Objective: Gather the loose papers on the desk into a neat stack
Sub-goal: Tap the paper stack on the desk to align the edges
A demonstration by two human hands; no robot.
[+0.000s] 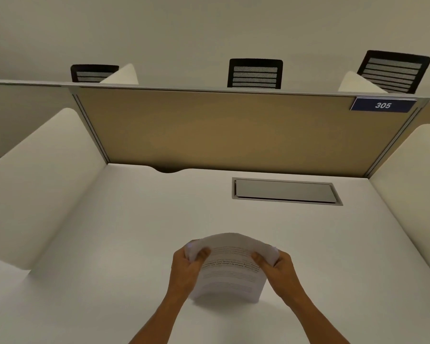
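Head view: both hands (233, 266) grip bowed papers (230, 271).

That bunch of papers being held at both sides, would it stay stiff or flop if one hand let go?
Probably flop: the papers already bow upward between the left hand and right hand. Likely light, held by fingertips. Loose sheets might slide apart.

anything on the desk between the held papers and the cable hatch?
Nothing. In the head view that stretch of desk between the papers and the cable hatch is bare white surface.
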